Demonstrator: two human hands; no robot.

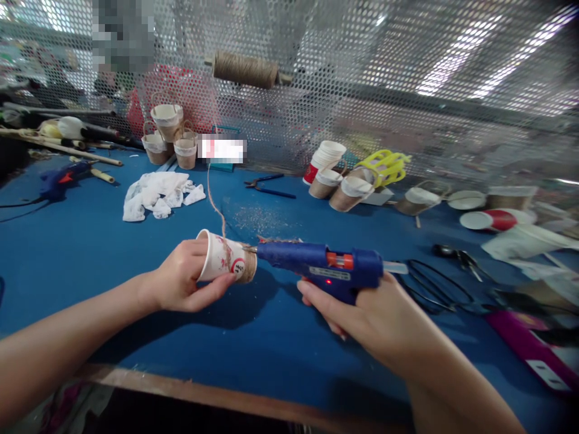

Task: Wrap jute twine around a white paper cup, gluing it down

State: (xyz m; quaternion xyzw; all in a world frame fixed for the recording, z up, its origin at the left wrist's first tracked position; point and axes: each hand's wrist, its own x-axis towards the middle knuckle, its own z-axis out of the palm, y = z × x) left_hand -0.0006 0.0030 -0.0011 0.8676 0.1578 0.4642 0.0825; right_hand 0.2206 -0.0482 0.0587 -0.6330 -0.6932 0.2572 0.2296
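My left hand (192,274) grips a white paper cup (217,256) tilted on its side, fingers inside the mouth and thumb along the outside. Twine is wound round the cup's base end, and a loose strand of twine (212,196) runs from it up toward the back. In my right hand (357,307) is a blue glue gun (294,259), its red light lit and a clear glue stick (395,267) poking out of the rear. The nozzle points left and meets the twine-wrapped part of the cup; whether it touches is hard to tell.
A twine spool (246,69) hangs on the perforated metal screen. Twine-covered cups (167,123) stand at the back left, near white scraps (158,193). Pliers (271,185) lie mid-table. A second glue gun (61,181) is at left. Scissors (459,258) and a black cable (434,289) lie right.
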